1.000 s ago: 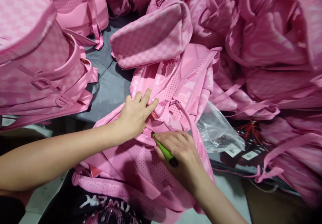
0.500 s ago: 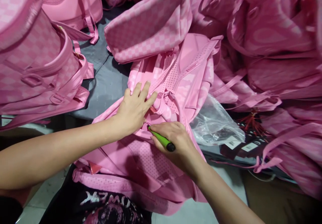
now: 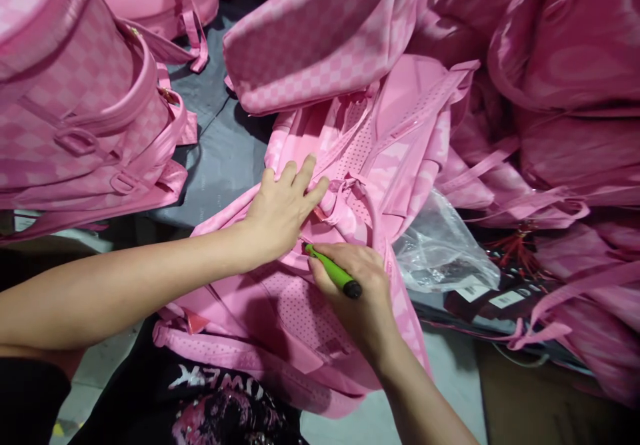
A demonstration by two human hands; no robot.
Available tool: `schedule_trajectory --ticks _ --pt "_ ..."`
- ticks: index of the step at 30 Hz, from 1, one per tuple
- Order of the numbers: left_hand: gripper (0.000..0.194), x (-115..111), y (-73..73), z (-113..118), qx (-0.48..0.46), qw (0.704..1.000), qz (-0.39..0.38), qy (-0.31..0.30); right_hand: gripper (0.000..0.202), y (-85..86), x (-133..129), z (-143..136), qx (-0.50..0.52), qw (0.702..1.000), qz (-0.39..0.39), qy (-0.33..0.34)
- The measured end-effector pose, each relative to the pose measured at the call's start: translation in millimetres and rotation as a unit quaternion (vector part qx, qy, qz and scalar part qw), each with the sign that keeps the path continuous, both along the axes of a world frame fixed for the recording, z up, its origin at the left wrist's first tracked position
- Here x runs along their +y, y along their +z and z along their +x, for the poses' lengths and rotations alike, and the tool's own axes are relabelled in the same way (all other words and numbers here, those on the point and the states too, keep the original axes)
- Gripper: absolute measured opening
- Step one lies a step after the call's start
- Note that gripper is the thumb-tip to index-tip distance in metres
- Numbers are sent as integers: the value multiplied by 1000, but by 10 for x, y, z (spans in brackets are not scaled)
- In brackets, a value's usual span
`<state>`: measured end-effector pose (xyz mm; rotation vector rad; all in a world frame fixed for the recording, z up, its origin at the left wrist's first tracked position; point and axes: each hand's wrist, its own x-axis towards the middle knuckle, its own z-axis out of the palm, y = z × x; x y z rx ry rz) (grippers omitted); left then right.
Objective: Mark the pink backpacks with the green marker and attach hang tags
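A pink backpack (image 3: 300,305) with dotted mesh panels lies at the table's near edge and over the lap. My left hand (image 3: 283,212) rests flat on its upper part, fingers spread. Just to the right, my right hand (image 3: 353,282) grips a green tool with a black end (image 3: 337,275), shaped like a pen or small cutter. The tool's front tip touches or nearly touches the pink fabric beside my left palm; its exact contact is too small to tell.
Pink checkered bags (image 3: 90,98) stand on the left, and another (image 3: 320,38) lies beyond my hands. More pink bags (image 3: 580,65) pile up at the right. A clear plastic bag (image 3: 445,252) lies near dark labelled items (image 3: 505,298) on the grey table cover (image 3: 220,158).
The whole view has shifted, so most things appear slightly farther right. Both hands keep nearly the same pose on the backpack, with the green tool still in my right hand.
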<state>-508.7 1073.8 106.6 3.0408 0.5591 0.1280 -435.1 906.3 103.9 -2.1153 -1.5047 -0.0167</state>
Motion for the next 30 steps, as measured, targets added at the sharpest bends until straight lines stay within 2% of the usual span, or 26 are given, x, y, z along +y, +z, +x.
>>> schedule_trajectory --ticks 7,11,19,24,30 --pt "74 5 -24 4 2 1000 -1 4 10 -27 62 -85 6 999 11 -40" --pt "72 9 -41 -2 -11 1000 11 4 12 -4 87 -94 -18 998 -27 -62" --pt "71 19 -64 -1 -20 1000 23 2 13 36 88 -43 34 996 -53 -58" --pt "71 34 -50 0 -10 1000 14 2 13 18 88 -77 4 996 -45 -76" --pt "75 26 -32 11 6 1000 -2 -3 12 29 101 -104 -1 998 -24 -63"
